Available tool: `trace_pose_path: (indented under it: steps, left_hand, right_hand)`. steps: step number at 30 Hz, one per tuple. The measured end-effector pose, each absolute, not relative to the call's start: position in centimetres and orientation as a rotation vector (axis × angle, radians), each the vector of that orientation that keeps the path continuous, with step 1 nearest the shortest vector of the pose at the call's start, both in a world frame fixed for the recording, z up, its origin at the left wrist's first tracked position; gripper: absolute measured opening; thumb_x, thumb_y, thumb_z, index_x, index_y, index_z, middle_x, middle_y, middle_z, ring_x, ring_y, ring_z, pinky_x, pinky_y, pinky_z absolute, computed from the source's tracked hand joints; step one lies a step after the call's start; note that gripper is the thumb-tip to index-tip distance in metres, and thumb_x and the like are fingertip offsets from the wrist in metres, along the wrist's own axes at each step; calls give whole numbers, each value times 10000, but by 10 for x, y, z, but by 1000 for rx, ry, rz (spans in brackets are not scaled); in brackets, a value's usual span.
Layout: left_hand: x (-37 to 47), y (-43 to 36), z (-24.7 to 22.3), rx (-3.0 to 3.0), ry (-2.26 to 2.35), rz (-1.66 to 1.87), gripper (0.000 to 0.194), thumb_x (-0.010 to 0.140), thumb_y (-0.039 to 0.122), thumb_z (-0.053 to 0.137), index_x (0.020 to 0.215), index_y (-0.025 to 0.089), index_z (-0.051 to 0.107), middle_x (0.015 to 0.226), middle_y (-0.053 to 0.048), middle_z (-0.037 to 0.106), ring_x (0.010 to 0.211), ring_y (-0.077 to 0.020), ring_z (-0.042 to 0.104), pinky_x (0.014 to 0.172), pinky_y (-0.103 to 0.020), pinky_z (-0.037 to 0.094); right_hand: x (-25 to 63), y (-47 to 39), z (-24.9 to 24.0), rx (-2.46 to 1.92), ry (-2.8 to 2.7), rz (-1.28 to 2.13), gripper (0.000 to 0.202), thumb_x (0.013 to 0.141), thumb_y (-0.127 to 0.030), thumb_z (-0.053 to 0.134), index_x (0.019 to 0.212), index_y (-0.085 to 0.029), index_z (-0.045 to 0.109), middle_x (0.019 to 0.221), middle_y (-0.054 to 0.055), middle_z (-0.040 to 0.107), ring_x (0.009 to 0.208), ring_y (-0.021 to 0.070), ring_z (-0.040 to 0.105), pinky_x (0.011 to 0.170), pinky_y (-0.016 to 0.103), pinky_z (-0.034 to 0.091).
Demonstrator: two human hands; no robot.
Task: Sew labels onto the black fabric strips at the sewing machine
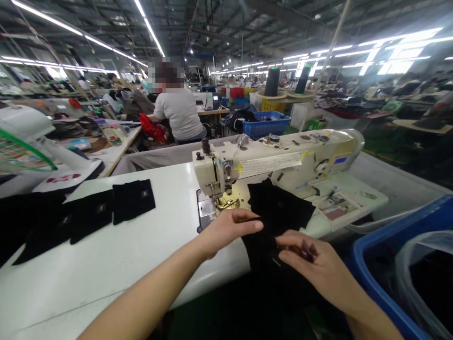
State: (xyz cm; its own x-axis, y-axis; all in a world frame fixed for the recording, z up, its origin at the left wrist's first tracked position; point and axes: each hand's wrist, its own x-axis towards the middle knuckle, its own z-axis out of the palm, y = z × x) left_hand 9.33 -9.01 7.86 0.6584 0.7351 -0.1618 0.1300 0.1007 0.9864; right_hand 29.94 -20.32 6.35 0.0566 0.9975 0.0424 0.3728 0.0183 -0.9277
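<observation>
A black fabric piece (264, 248) hangs over the front edge of the table, a small light label on it. My left hand (231, 230) pinches its upper edge between thumb and fingers, just in front of the sewing machine's needle area (226, 200). On the right, my right hand (309, 259) is closed on the same fabric near the label. Something small and dark, not clear enough to name, shows between the right hand's fingers. Behind both hands, another black fabric piece (281, 205) lies under the arm of the sewing machine (272, 156).
Black labelled pieces (132, 200) lie overlapping on the left of the white table (170, 222). A blue bin (364, 250) with a plastic liner stands at the right. An accessory tray (339, 208) sits right of the machine; a white fan (28, 137) stands left. A person (179, 111) sits ahead.
</observation>
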Motion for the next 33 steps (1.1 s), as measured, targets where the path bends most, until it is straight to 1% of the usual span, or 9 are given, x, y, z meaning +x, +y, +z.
trace_pose_path:
  steps: [2, 4, 10, 12, 19, 22, 25, 28, 33]
  left_hand:
    - [81, -81, 83, 1325, 804, 473, 323, 666, 446, 857, 776, 164, 744, 798, -31, 738, 740, -174, 666, 745, -291, 525]
    - [67, -70, 83, 1273, 870, 552, 290, 649, 394, 873, 766, 169, 733, 749, -6, 719, 664, -133, 630, 672, -251, 495]
    - [16, -41, 70, 1227, 947, 633, 329, 631, 288, 876, 895, 169, 718, 869, -16, 735, 747, -144, 655, 695, -249, 482]
    - [4, -34, 65, 1261, 950, 574, 334, 626, 270, 873, 906, 167, 723, 908, -22, 735, 800, -152, 656, 742, -259, 477]
    - [-4, -18, 55, 1402, 1055, 507, 278, 713, 428, 803, 806, 173, 745, 798, -10, 713, 755, -150, 601, 762, -280, 439]
    - [-1, -12, 44, 1517, 1075, 538, 207, 719, 382, 766, 779, 184, 752, 808, -8, 723, 770, -161, 611, 781, -286, 441]
    - [4, -5, 28, 1721, 1133, 579, 144, 759, 314, 700, 730, 181, 745, 726, -8, 698, 697, -164, 596, 715, -289, 448]
    - [10, 0, 13, 1869, 1162, 645, 95, 782, 226, 679, 740, 183, 752, 753, -19, 679, 751, -176, 599, 761, -300, 459]
    - [15, -2, -1, 2329, 1237, 817, 20, 821, 177, 720, 840, 179, 726, 892, -48, 638, 878, -207, 602, 842, -342, 484]
  right_hand:
    - [284, -197, 57, -1483, -1460, 1029, 259, 874, -451, 647, 943, -225, 753, 911, 17, 693, 809, 181, 624, 698, 280, 470]
    - [271, -193, 46, -1510, -1448, 1159, 276, 880, -465, 636, 922, -210, 734, 843, 8, 684, 763, 172, 604, 690, 283, 452]
    - [232, -201, 5, -1517, -1348, 1480, 224, 866, -398, 626, 858, -188, 704, 827, 23, 763, 761, 180, 642, 748, 296, 469]
    - [221, -205, -3, -1530, -1313, 1441, 217, 854, -389, 612, 842, -187, 692, 806, 31, 767, 744, 190, 653, 731, 306, 482]
    - [206, -204, -5, -1523, -1248, 1363, 282, 830, -454, 626, 841, -186, 715, 750, 39, 753, 723, 217, 686, 685, 317, 509]
    - [202, -202, -6, -1559, -1328, 1279, 289, 812, -451, 615, 706, -194, 695, 676, 27, 703, 650, 196, 634, 626, 296, 487]
    - [195, -201, -10, -1615, -1299, 1205, 262, 774, -434, 632, 672, -197, 678, 606, 7, 627, 571, 176, 569, 547, 278, 462]
    - [191, -198, -14, -1641, -1281, 1112, 247, 769, -427, 649, 663, -203, 647, 583, -3, 589, 533, 162, 536, 506, 265, 457]
    - [193, -195, -15, -1565, -1370, 881, 200, 846, -396, 631, 818, -208, 692, 652, 1, 640, 543, 157, 582, 538, 253, 510]
